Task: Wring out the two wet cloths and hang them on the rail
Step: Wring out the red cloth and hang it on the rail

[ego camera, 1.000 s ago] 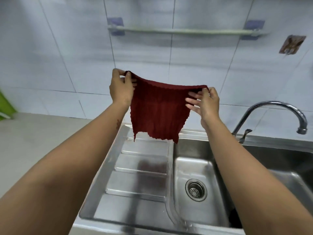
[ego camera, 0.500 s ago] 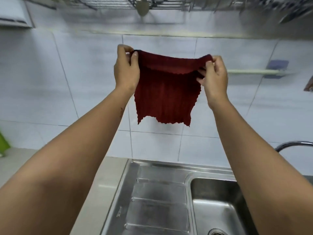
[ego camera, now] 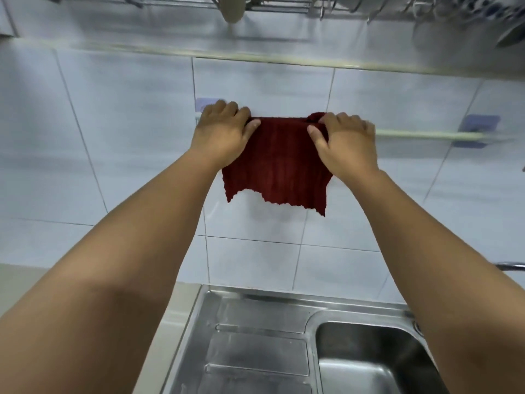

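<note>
Up against the far tiled wall, above the sink (ego camera: 284, 336), the left hand (ego camera: 224, 135) and right hand (ego camera: 343, 143) each pinched a top corner of the red cloth (ego camera: 277, 163), spreading it flat over the rail (ego camera: 420, 135) so it would drape evenly.

The dark red ribbed cloth (ego camera: 277, 160) hangs spread flat against the tiled wall, its top edge bunched at the pale rail (ego camera: 420, 135), its ragged bottom edge free and lower on the right. Only 1 cloth is in view. The rail runs horizontally between 2 purple wall mounts.
</note>
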`<state>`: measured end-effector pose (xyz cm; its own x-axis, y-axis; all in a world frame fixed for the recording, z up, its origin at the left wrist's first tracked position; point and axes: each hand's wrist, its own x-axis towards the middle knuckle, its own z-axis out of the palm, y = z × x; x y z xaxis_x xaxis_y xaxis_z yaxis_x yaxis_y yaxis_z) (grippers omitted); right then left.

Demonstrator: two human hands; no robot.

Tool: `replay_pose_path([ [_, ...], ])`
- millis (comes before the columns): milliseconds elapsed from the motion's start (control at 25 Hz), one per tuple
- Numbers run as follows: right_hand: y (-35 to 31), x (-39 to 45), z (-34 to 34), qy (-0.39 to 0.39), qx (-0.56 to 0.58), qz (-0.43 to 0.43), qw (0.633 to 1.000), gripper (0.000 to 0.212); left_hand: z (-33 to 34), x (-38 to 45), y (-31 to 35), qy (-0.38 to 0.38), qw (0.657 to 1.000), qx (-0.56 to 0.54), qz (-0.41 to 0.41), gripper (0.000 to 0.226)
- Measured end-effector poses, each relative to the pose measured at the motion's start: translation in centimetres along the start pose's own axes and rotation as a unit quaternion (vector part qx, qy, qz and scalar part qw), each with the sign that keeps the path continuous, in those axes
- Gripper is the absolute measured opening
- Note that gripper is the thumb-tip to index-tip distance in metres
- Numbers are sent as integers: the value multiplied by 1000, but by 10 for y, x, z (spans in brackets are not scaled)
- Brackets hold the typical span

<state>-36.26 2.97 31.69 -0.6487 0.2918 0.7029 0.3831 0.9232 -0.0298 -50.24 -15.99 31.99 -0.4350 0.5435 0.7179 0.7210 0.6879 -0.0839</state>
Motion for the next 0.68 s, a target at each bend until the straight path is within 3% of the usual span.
replay_pose_path([
  [120, -6, 18, -8, -60, -28, 100, 993, 63, -9, 18, 6, -74, 996, 16, -53, 52],
  [200, -7, 20, -8, -28, -57, 119, 991, 66, -10, 21, 7, -77, 995, 41, -53, 52],
  [360, -3, 4, 2, 139, -53, 30, 988, 49, -5, 5, 3, 55, 998, -1, -15, 45],
  [440, 1, 2, 5, 135, -42, -9, 990, 43, -4, -1, 1, 74, 997, 5, 19, 44],
  [680, 9, 5, 8, 135, -12, -16, 991, 43, -1, 0, -7, 84, 995, 37, 34, 44],
])
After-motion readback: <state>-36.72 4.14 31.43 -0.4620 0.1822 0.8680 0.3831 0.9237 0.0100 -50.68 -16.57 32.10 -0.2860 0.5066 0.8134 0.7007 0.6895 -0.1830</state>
